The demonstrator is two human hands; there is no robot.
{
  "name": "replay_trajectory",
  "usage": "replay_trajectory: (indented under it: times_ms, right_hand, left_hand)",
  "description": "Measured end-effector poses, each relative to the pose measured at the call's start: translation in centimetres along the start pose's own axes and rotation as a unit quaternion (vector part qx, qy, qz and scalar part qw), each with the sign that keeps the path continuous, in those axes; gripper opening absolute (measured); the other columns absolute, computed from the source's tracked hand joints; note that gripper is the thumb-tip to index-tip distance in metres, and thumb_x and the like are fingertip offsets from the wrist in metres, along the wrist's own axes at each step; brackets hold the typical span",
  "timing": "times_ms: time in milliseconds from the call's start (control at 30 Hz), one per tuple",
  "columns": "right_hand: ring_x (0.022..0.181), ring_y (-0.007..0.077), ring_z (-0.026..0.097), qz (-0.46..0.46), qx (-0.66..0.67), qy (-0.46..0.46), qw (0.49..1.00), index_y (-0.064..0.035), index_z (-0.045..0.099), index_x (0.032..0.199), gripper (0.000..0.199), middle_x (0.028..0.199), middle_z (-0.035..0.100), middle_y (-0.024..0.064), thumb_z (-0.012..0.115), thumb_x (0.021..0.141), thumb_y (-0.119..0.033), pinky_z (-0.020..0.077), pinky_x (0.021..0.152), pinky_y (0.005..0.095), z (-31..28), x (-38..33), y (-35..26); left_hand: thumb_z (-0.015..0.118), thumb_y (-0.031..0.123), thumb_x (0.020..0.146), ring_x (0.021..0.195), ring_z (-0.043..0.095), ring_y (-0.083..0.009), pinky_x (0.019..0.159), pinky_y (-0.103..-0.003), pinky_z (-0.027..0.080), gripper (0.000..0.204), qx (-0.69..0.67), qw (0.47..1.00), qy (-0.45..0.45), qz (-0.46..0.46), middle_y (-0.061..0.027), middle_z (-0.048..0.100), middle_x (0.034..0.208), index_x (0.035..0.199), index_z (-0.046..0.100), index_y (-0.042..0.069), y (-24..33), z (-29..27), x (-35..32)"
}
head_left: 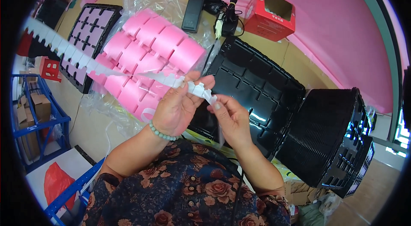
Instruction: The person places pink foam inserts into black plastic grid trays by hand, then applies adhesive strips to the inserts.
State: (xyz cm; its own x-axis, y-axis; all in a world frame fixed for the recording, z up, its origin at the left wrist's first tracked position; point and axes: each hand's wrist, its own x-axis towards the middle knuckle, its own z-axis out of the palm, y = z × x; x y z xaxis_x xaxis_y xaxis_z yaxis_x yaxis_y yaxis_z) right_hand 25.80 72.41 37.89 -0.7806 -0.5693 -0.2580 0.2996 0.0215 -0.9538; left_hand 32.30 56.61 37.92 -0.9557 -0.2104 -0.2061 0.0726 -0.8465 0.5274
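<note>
A long white plastic strip with a notched edge (77, 54) runs from the upper left down to my hands. My left hand (171, 112) is turned palm up, with a bead bracelet at the wrist, and its thumb presses the strip against the fingers. At the strip's folded or crumpled end, my right hand (234, 120) pinches it between thumb and fingertips. Beyond my left hand lie rows of curved pink slotted pieces (145, 57), partly on clear plastic film. Beneath and beyond my right hand is a large black moulded tray (257, 78).
Stacked black trays (321, 134) stand at right. A lilac panel with black crosses (87, 29) lies far left. At the back are a dark rectangular device (192, 14), bundled black cables (231, 18) and an open red box (269, 18). A blue rack (64, 127) stands left.
</note>
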Motion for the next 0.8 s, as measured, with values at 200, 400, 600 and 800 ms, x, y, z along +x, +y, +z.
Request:
replay_trajectory:
  times_ms: [200,400,600,800]
  right_hand:
    - [0.084,0.0065,0.058,-0.068,-0.043,0.025,0.996,0.0016,0.062,0.111,0.020,0.092,0.064,0.0012,0.068,0.094,-0.007,0.0466,0.077,0.0210,-0.5,1.7,1.3]
    - [0.082,0.0098,0.059,-0.058,-0.093,0.041,0.993,-0.0003,0.065,0.103,0.014,0.090,0.065,0.0034,0.069,0.089,-0.003,0.0480,0.075,0.0247,-0.7,2.9,0.6]
    - [0.085,0.0228,0.061,-0.155,-0.211,0.055,0.964,-0.0015,0.066,0.097,0.016,0.095,0.066,0.0089,0.071,0.082,0.000,0.0495,0.080,0.0345,-1.1,4.1,1.4]
    - [0.101,0.0337,0.055,-0.355,-0.362,0.048,0.861,-0.0058,0.065,0.092,0.013,0.106,0.064,0.0108,0.069,0.080,-0.003,0.0428,0.092,0.0451,-1.7,5.2,-1.0]
  left_hand:
    - [0.049,0.024,0.104,0.135,0.049,-0.0283,0.112,-0.044,0.038,0.041,-0.040,0.998,0.042,-0.003,-0.0191,0.052,0.142,0.142,0.044,0.010,-0.2,-0.1,2.1]
    - [0.064,0.016,0.097,0.087,0.067,-0.0150,0.077,-0.030,0.057,0.019,0.128,0.969,0.201,-0.069,-0.0080,0.071,0.099,0.106,0.070,0.000,-1.6,0.5,2.2]
    - [0.064,0.014,0.097,0.065,0.063,-0.0100,0.060,-0.024,0.055,0.018,0.209,0.946,0.244,-0.051,-0.0045,0.068,0.081,0.106,0.070,0.000,-1.9,-0.1,2.6]
    - [0.064,0.013,0.097,0.062,0.063,-0.0098,0.057,-0.025,0.054,0.015,0.190,0.929,0.318,-0.017,-0.0042,0.067,0.077,0.101,0.069,0.000,-2.2,-0.7,3.2]
